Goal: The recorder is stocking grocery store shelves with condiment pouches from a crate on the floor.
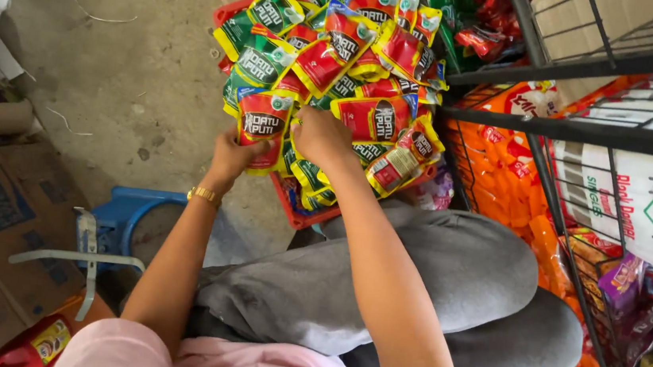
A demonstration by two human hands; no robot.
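Gripping a red sachet [262, 125] at its lower edge, the left hand [231, 158] sits just beside the right hand [320, 137], whose fingers dig, curled, into the heaped sachets [339, 57] above a red crate [300, 213].

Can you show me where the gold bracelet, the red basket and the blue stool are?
gold bracelet [203, 194]: head view, on the band at the left wrist.
red basket [301, 218]: head view, on its front rim under the sachets.
blue stool [126, 210]: head view, on its rim.
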